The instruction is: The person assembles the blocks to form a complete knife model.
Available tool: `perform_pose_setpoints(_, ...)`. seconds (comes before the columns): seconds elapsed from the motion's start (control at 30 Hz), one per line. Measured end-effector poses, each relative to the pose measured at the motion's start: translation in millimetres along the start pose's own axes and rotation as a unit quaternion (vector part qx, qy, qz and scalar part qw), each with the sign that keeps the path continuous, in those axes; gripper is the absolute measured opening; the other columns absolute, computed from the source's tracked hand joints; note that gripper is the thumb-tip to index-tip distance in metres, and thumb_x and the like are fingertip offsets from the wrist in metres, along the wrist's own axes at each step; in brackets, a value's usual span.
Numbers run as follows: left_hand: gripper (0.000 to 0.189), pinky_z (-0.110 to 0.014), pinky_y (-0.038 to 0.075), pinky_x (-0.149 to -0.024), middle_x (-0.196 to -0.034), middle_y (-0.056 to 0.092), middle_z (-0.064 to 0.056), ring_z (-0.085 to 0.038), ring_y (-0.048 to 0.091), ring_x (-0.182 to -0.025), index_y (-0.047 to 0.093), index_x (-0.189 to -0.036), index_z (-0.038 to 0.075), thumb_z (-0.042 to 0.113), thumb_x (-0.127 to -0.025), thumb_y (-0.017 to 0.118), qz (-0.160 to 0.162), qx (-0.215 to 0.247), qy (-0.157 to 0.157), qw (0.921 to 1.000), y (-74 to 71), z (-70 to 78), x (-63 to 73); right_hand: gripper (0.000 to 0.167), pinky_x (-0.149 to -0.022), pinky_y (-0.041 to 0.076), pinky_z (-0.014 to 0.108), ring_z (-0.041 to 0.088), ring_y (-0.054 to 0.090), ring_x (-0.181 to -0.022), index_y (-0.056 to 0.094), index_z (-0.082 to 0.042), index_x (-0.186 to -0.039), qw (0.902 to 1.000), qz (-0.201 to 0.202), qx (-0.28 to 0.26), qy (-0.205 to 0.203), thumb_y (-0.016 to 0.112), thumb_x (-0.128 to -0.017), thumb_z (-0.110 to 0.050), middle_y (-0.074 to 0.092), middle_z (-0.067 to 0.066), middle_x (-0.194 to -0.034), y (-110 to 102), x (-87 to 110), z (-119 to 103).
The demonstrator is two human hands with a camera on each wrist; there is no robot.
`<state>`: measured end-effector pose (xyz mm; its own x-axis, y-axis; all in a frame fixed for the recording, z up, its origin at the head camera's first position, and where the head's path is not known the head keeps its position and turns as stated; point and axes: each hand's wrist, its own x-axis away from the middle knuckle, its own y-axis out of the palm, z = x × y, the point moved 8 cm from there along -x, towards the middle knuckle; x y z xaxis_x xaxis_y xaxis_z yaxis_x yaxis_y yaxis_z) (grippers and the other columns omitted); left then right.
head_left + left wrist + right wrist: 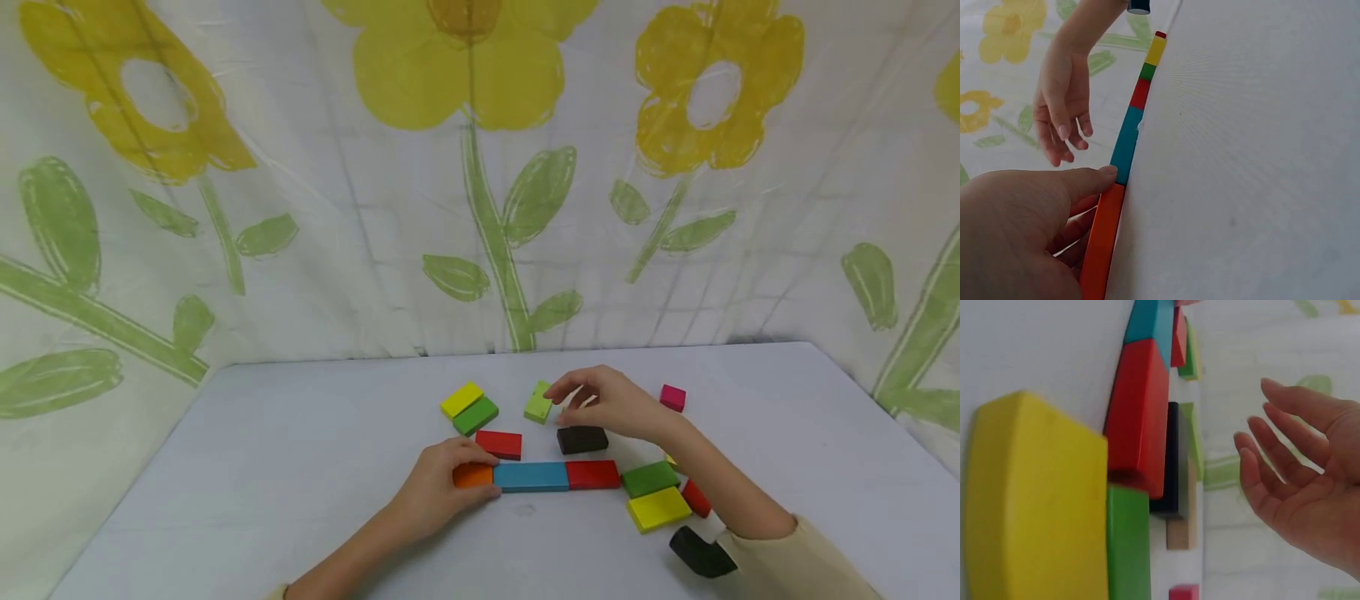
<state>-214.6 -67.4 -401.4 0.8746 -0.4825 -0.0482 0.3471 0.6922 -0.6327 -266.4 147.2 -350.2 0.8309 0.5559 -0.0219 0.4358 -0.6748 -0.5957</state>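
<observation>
An orange block (pixel 472 476), a blue block (pixel 531 477) and a red block (pixel 592 474) lie end to end in a row. My left hand (pixel 437 483) holds the orange block between thumb and fingers at the row's left end. In the left wrist view a fingertip rests by the joint of the orange block (pixel 1102 244) and the blue block (pixel 1126 144). My right hand (pixel 611 406) hovers above the black block (pixel 582 439), fingers loosely bent. Nothing is in that hand (pixel 1310 456) in the right wrist view.
Behind the row lie a second red block (pixel 498 444), yellow (pixel 462 400) and green (pixel 476 415) blocks, a light green block (pixel 537 402) and a pink block (pixel 672 397). At right are green (pixel 650 479) and yellow (pixel 659 509) blocks. A flowered sheet (pixel 360 250) hangs behind the table.
</observation>
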Motion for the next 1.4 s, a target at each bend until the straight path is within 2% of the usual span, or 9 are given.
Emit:
perform_pose_setpoints(0.33, 0.03, -0.028, 0.055, -0.096, -0.114, 0.071, 0.003, -0.019, 0.062, -0.109, 0.079, -0.119, 0.011, 0.024, -0.093, 0.084, 0.009, -0.003, 0.022, 0.9997, -1.3, 3.7, 1.1, 0.032, -0.084, 0.061, 0.03, 0.023, 0.07, -0.098, 0.071, 0.005, -0.122, 0.9996, -0.006, -0.002, -0.027, 0.076, -0.096, -0.013, 0.07, 0.024, -0.122, 23.7, -52.3, -12.3)
perform_pose_setpoints(0.5, 0.029, -0.028, 0.054, -0.096, -0.112, 0.071, 0.004, -0.018, 0.062, -0.108, 0.079, -0.119, 0.011, 0.024, -0.093, 0.083, 0.01, -0.002, 0.024, 0.9997, -0.9, 2.7, 0.9, 0.028, -0.09, 0.061, 0.034, 0.022, 0.071, -0.099, 0.073, 0.003, -0.119, 0.9992, -0.025, 0.01, -0.029, 0.077, -0.094, -0.011, 0.073, 0.017, -0.12, 37.6, -73.3, -12.4)
perform_pose_setpoints(0.7, 0.029, -0.028, 0.054, -0.097, -0.113, 0.071, 0.003, -0.018, 0.062, -0.109, 0.079, -0.119, 0.011, 0.024, -0.093, 0.083, 0.009, -0.004, 0.026, 0.9996, -1.1, 2.6, 0.6, 0.027, -0.083, 0.058, 0.027, 0.016, 0.068, -0.094, 0.077, -0.002, -0.117, 0.9989, -0.045, 0.013, -0.007, 0.081, -0.092, -0.011, 0.076, 0.009, -0.118, 51.0, -92.5, -6.5)
perform_pose_setpoints(1.0, 0.029, -0.029, 0.054, -0.098, -0.115, 0.072, 0.003, -0.02, 0.062, -0.111, 0.079, -0.119, 0.011, 0.024, -0.093, 0.083, 0.013, -0.001, 0.032, 0.9994, -1.4, 3.6, 1.2, 0.027, -0.078, 0.054, 0.021, 0.012, 0.061, -0.085, 0.078, -0.002, -0.115, 0.9975, -0.069, 0.012, 0.012, 0.084, -0.089, -0.008, 0.076, 0.007, -0.116, 63.1, -101.6, 2.0)
perform_pose_setpoints(1.13, 0.029, -0.027, 0.054, -0.096, -0.114, 0.072, 0.002, -0.02, 0.063, -0.11, 0.079, -0.119, 0.01, 0.024, -0.093, 0.083, 0.015, 0.001, 0.037, 0.9992, -1.0, 3.8, 1.1, 0.028, -0.079, 0.054, 0.022, 0.013, 0.061, -0.086, 0.079, -0.005, -0.115, 0.9965, -0.072, 0.027, 0.032, 0.085, -0.088, -0.009, 0.075, 0.005, -0.118, 62.1, -101.9, 6.1)
perform_pose_setpoints(1.4, 0.03, -0.027, 0.054, -0.097, -0.114, 0.072, 0.003, -0.019, 0.062, -0.111, 0.079, -0.12, 0.012, 0.024, -0.093, 0.083, 0.012, 0.002, 0.025, 0.9996, -1.0, 0.8, 1.0, 0.029, -0.079, 0.052, 0.023, 0.016, 0.061, -0.092, 0.079, -0.006, -0.116, 0.9952, -0.07, 0.046, 0.05, 0.086, -0.088, -0.01, 0.076, 0.004, -0.119, 57.8, -101.3, 5.7)
